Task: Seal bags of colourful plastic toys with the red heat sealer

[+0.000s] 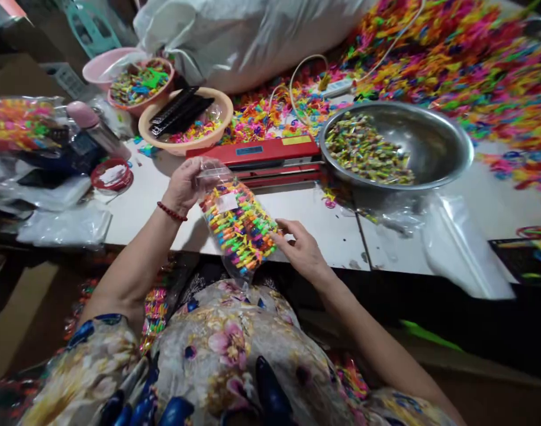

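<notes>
A clear plastic bag (pixel 239 228) packed with rows of small multicoloured plastic pieces hangs tilted over the table's front edge. At its upper left corner, my left hand (pixel 184 182) is closed on the plastic near the bag's mouth; a red bead bracelet circles that wrist. My right hand (pixel 302 247) touches the bag's right side, thumb and fingers closed at its edge. A small white slip shows inside the bag near the top. Just behind it lies a long red bag sealer (pixel 261 152) with a small display.
Right of the sealer stands a steel bowl (pixel 452 145) with small wrapped pieces. Flat clear bags (pixel 463 248) overhang the front edge at right. A peach basin (pixel 226 115) holds black strips. Colourful pieces (pixel 483 65) cover the back; a tape roll (pixel 112 176) sits left.
</notes>
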A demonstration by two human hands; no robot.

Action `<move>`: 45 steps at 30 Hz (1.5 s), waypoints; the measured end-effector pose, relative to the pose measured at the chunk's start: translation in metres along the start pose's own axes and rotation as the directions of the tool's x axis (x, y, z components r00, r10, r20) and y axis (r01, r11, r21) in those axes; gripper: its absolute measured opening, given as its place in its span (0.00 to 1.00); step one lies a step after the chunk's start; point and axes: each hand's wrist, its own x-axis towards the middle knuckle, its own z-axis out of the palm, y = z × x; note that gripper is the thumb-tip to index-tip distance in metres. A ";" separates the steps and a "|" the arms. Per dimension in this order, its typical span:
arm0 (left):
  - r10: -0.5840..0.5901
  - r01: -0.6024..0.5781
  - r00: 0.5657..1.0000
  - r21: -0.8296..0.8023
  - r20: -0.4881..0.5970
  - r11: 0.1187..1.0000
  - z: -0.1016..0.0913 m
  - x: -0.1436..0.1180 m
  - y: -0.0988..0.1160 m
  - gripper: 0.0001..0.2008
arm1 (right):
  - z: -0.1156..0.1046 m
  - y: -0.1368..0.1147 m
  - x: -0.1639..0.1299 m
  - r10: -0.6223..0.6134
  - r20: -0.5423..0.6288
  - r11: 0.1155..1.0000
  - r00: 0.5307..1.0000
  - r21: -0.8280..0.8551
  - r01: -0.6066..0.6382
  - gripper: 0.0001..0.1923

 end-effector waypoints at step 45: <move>0.102 -0.266 0.914 0.391 0.393 0.881 -0.001 0.035 0.016 0.23 | -0.001 -0.085 0.221 -0.255 0.640 0.805 0.724 -0.274 0.526 0.20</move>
